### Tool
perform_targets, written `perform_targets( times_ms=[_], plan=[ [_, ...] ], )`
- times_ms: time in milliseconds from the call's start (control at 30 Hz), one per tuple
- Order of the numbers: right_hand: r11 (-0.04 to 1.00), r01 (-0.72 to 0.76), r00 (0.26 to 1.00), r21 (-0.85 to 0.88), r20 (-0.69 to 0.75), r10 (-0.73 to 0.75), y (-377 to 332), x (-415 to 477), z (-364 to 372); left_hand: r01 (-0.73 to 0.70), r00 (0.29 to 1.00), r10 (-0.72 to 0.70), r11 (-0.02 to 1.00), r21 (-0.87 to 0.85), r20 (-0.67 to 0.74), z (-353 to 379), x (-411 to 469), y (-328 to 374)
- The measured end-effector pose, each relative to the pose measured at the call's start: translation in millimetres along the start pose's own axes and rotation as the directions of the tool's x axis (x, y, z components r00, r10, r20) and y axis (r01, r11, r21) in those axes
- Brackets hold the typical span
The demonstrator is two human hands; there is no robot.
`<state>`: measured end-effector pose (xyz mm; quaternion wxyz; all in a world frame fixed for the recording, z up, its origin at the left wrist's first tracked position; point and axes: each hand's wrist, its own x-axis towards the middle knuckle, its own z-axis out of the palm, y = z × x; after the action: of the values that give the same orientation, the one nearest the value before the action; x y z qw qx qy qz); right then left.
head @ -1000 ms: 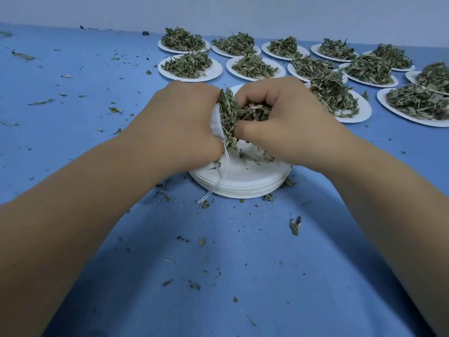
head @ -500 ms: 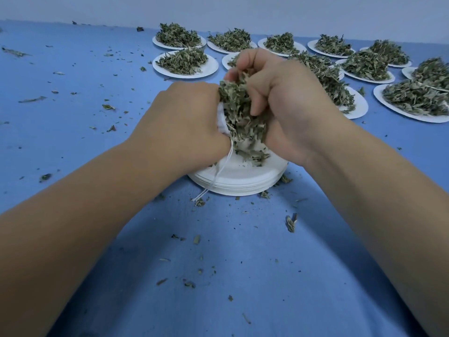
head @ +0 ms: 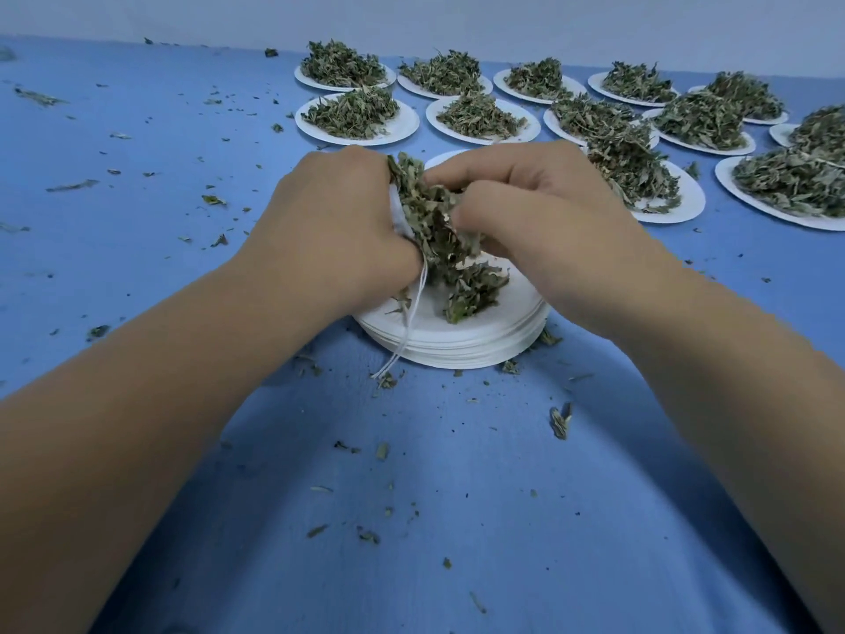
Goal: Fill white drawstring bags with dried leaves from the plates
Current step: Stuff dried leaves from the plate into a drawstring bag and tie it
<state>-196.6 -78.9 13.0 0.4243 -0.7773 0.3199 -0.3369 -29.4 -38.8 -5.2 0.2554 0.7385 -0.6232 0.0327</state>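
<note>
Fingers curled, the right hand pinches crumbly green dried leaves at the mouth of the small white drawstring cloth bag, gripped by the left hand above a stack of white paper plates. Limp and light, the bag probably wants holding by its rim.

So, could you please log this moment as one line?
left hand: grips white bag | right hand: pinches dried leaves at bag | location: above plate stack

Bare left hand, bare right hand
</note>
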Motion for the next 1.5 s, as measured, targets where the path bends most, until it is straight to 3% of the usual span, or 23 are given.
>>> perform_targets(
  times_ms=[100, 167, 333, 433, 533, 700, 867, 933, 1100, 1200, 1367, 1500],
  plan=[
    [0.998, 0.041, 0.993, -0.036, 0.111, -0.037, 3.2, -0.4, -4.3, 0.013, 1.000, -0.012, 1.000, -0.026, 0.011, -0.8, 0.5, -0.6],
    [0.997, 0.061, 0.996, -0.047, 0.073, -0.058, 6.1, 1.5, -4.7, -0.020, 0.999, 0.021, 1.000, -0.011, 0.031, -2.1, 0.5, 1.3],
    [0.999, 0.028, 0.999, -0.047, 0.039, -0.026, 11.4, 8.4, -7.9, -0.206, 0.977, 0.201, 0.975, 0.080, 0.075, -6.1, -3.3, 10.1],
    [0.997, 0.059, 0.996, -0.056, 0.069, -0.055, 13.1, 10.2, -9.5, -0.323, 0.946, 0.316, 0.936, 0.140, 0.070, -7.3, -5.5, 13.5],
    [1.000, -0.014, 0.984, 0.001, 0.177, 0.013, 14.0, 11.7, -12.9, -0.364, 0.931, 0.350, 0.912, 0.187, 0.106, -6.1, -6.8, 15.3],
    [0.998, 0.003, 0.941, 0.065, 0.337, -0.025, 9.5, 15.2, -16.5, -0.472, 0.881, 0.468, 0.881, 0.043, 0.076, -14.9, -11.6, 26.7],
    [0.995, -0.001, 0.912, 0.101, 0.409, -0.041, 9.0, 17.1, -18.6, -0.513, 0.856, 0.508, 0.857, 0.042, 0.092, -20.3, -12.1, 34.5],
    [0.992, -0.015, 0.918, 0.127, 0.395, -0.037, 8.4, 16.9, -16.6, -0.515, 0.856, 0.512, 0.857, 0.032, 0.069, -21.5, -11.8, 34.6],
    [0.903, -0.095, 0.926, 0.419, 0.370, -0.075, 8.4, 16.1, -10.7, -0.528, 0.849, 0.528, 0.849, 0.013, 0.001, -30.3, -9.4, 35.7],
    [0.865, -0.105, 0.940, 0.491, 0.333, -0.075, 8.8, 17.3, -7.4, -0.527, 0.849, 0.526, 0.850, -0.001, -0.035, -32.3, -11.1, 32.8],
    [0.919, -0.030, 0.981, 0.393, 0.187, -0.048, 12.0, 19.6, -4.4, -0.552, 0.834, 0.550, 0.833, -0.034, -0.055, -23.5, -10.4, 17.5],
    [0.978, -0.002, 0.997, 0.208, 0.078, -0.014, 12.2, 17.0, -7.2, -0.449, 0.893, 0.447, 0.881, -0.148, -0.052, -30.0, -16.2, 2.9]
  ],
)
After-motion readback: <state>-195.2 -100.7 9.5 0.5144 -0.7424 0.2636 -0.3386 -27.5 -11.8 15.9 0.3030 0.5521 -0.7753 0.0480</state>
